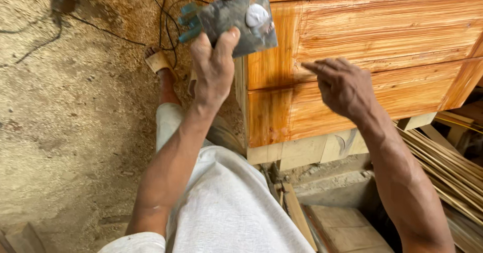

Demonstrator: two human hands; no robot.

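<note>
- While my left hand (214,64) is raised, gripping a grey putty plate (240,17) with a white blob, my arm is angling upward.
- My right hand (342,88) is pressing extended fingers (314,67) against the orange wooden panel (382,31), holding nothing.

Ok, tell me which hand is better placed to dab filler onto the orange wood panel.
Right. The right hand already has its fingertip on the orange panel, while the left hand is busy holding the flat board of white filler.

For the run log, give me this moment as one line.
left hand: holds putty plate | right hand: fingertip on orange panel | floor: sawdust
</note>
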